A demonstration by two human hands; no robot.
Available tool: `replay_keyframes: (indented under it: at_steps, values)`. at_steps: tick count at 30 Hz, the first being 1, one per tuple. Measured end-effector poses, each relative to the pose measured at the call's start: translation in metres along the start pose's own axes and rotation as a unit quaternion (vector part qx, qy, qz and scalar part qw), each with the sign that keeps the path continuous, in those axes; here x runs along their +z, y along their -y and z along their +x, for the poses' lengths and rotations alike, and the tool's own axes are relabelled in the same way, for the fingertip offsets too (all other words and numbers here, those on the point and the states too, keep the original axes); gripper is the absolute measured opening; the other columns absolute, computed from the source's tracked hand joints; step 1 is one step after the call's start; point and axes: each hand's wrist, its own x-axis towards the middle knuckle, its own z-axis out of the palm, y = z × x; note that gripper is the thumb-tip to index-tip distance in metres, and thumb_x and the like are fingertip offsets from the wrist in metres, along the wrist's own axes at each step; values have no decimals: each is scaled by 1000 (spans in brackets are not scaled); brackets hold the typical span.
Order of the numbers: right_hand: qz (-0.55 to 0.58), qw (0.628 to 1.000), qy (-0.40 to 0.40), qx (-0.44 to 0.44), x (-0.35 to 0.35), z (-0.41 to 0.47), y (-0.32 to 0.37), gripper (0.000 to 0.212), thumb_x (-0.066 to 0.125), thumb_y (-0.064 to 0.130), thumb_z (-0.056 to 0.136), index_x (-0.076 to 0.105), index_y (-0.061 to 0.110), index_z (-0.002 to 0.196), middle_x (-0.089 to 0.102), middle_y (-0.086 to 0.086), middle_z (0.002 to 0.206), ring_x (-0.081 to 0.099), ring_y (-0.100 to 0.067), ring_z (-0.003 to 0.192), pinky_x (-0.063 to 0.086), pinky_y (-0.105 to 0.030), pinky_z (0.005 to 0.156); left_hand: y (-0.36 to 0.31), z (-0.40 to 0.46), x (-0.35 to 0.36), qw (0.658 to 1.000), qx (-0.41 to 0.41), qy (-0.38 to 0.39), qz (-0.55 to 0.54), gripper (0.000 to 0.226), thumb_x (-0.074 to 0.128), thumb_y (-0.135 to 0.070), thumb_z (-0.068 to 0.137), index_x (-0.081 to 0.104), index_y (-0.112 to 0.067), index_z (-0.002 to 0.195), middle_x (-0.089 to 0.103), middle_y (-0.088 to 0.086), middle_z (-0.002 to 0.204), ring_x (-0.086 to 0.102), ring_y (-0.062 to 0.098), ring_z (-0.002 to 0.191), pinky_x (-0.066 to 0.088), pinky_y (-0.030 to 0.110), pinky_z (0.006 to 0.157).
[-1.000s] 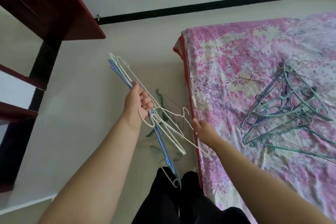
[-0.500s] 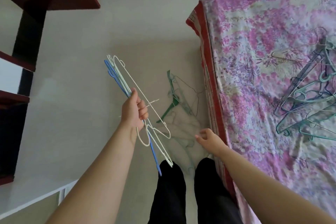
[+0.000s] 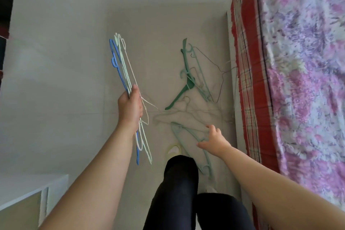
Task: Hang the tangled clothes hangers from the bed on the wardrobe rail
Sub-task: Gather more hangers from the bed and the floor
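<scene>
Over the floor beside the bed (image 3: 298, 61), left hand (image 3: 130, 107) grips a bundle of hangers (image 3: 121, 65) (blue, pale green, white), fingers curled round it. Right hand (image 3: 212, 139), fingers spread, touches a pale green hanger (image 3: 188, 136) among loose hangers (image 3: 190, 74) on the floor.

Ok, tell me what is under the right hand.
Under the right hand lies a pale green hanger on the floor, among other hangers. The hand hides whether the fingers grip it.
</scene>
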Motion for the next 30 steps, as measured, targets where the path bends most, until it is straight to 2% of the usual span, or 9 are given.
replay_keyframes:
  at_steps: [5,7,10,13,15,17,21,26,30]
  values:
    - [-125,991,-33,-15,27,98,-49,104,68,45,82,-4,22,153,7,-11,157,23,-32,141,33,-45,108,79,35,29,994,80,-64,51,48,46,-56,83,31,-20,57,30,-3,47,28,19,46,28,33,49]
    - [-188,980,-60,-36,38,134,-66,110,69,50,79,-8,20,152,0,-12,159,15,-34,144,26,-46,113,100,43,43,986,143,-51,68,47,46,-53,87,29,-19,59,29,3,51,29,19,49,28,33,51]
    - [-264,960,-82,-48,54,185,-82,119,67,61,76,-16,18,151,-10,-15,159,1,-37,146,14,-46,119,124,54,60,967,225,-49,109,46,48,-36,95,24,-21,58,25,-4,51,24,10,47,24,26,49]
    - [-298,950,-83,-49,69,227,-86,127,64,68,72,-23,17,149,-21,-16,157,-6,-39,146,9,-49,117,144,65,68,958,258,-30,118,46,48,-36,93,22,-22,57,22,-6,51,21,11,49,21,27,48]
    - [-302,948,-83,-54,78,253,-88,131,64,73,68,-25,18,148,-23,-17,156,-7,-41,145,7,-51,117,158,77,70,961,238,-19,139,49,51,-40,92,25,-20,56,25,-2,51,23,13,49,22,28,49]
    - [-304,948,-82,-52,82,279,-90,135,63,77,65,-28,18,147,-24,-19,155,-7,-43,145,6,-52,117,176,89,68,973,178,7,144,51,55,-49,85,34,-13,55,31,4,52,27,18,48,24,29,49]
    - [-290,954,-70,-42,81,316,-89,140,63,81,60,-31,20,145,-22,-19,156,-6,-45,144,5,-56,117,202,90,63,982,87,62,155,52,53,-59,76,43,-21,43,36,-5,42,28,18,37,24,26,46]
    - [-365,926,-60,-73,99,336,-96,146,60,86,54,-31,16,144,-13,-23,157,2,-45,144,7,-61,114,219,69,61,982,80,59,162,55,53,-54,86,40,-22,44,36,-5,44,26,14,35,21,22,44]
    - [-382,917,-60,-96,139,336,-104,148,58,87,53,-36,14,141,-31,-21,152,-11,-48,142,0,-66,110,227,55,51,987,47,29,151,47,54,-44,94,35,-21,58,37,-7,44,25,10,33,22,16,40]
